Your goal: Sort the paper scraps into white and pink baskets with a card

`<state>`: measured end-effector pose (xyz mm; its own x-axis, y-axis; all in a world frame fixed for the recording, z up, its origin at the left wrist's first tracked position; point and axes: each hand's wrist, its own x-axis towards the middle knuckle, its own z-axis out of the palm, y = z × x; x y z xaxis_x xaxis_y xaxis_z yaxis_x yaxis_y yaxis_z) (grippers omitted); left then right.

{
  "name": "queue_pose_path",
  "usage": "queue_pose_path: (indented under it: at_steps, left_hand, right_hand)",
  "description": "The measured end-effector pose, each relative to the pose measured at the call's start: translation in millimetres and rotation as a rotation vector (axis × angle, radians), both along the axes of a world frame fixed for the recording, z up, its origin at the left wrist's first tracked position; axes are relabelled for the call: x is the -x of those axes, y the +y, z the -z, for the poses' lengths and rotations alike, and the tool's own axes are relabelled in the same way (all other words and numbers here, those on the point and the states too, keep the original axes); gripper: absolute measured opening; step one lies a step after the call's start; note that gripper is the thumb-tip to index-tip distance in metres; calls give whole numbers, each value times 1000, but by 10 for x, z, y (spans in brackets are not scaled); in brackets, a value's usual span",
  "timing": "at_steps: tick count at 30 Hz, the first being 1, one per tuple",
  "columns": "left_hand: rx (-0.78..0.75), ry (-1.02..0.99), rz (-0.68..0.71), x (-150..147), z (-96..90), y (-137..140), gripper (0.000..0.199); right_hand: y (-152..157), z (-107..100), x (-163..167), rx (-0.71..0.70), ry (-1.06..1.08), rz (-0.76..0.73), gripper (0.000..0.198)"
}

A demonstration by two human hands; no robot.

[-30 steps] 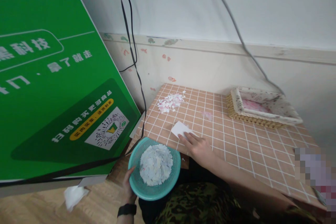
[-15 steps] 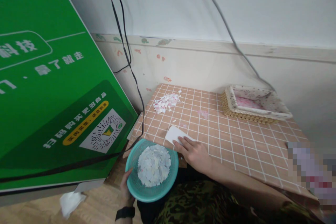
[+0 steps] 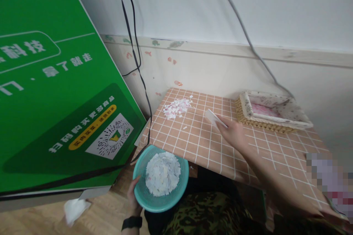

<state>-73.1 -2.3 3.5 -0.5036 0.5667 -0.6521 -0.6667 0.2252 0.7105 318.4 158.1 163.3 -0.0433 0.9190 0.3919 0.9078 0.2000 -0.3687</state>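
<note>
My left hand (image 3: pixel 134 195) grips the rim of a round turquoise plastic basket (image 3: pixel 176 196) just below the table's near edge. A heap of small white paper scraps (image 3: pixel 163 173) lies in it. Over the tablecloth, my right hand (image 3: pixel 233 130) is closed on a flat white card (image 3: pixel 213 116), which is tilted with its edge toward me. Beyond the card to the left, a pile of white and pinkish paper scraps (image 3: pixel 176 108) lies on the table. One loose scrap (image 3: pixel 185 128) rests nearer to me.
The table has a brown checked cloth (image 3: pixel 193 147). A cloth-lined wicker basket (image 3: pixel 275 126) with pink inside stands at the back right. A green printed panel (image 3: pixel 68 110) rises on the left, with black cables (image 3: pixel 142 80) in front. A white bag (image 3: pixel 75 211) lies on the floor.
My right hand has lifted the card from the table's near edge and moved it away from me and to the right. My left hand still holds the turquoise basket in place.
</note>
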Motion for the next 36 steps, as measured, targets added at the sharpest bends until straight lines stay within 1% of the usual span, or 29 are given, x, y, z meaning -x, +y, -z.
queue_pose_path:
  at_steps: [1, 3, 5, 6, 10, 13, 17, 21, 23, 25, 27, 30, 33, 36]
  left_hand:
    - [7, -28, 6, 4, 6, 0, 13]
    - [40, -102, 13, 13, 25, -1, 14]
    - [57, -129, 0, 27, 55, -4, 13]
    - [65, -138, -3, 35, 72, -6, 13]
    - [69, -130, 6, 67, 116, -21, 13]
    - [68, -118, 16, 78, 96, -26, 18]
    - [51, -137, 37, 74, 45, -25, 26]
    - [48, -97, -5, 64, 30, -21, 22]
    - [43, -75, -17, 66, 42, -21, 21]
    - [34, -65, -12, 75, 73, -25, 21]
    - [28, -67, 0, 94, 125, -30, 20]
    - [38, -83, -22, 131, 225, -42, 14]
    - [35, -131, -27, 163, 305, -52, 11]
    - [21, -172, -2, 173, 322, -55, 12]
  right_hand:
    - [72, -60, 28, 19, 58, -34, 38]
    - [240, -154, 129, 85, 143, -174, 36]
    - [443, -200, 270, 138, 195, -334, 33]
    - [553, -205, 344, 152, 202, -390, 33]
    - [961, -191, 586, 159, 127, -482, 32]
    - [1138, -244, 663, 198, 88, -551, 30]
    - [1194, -390, 676, 241, 40, -599, 29]
    - [1176, -460, 667, 249, 11, -615, 29]
    - [1175, -458, 662, 273, 43, -636, 29]
    - [1188, -444, 660, 271, 75, -625, 28]
    - [1215, -426, 659, 254, 87, -613, 28]
    - [1262, -389, 644, 262, 104, -646, 28]
    - [1277, -345, 581, 304, 138, -654, 28]
    - [1241, -322, 472, 382, 180, -653, 26]
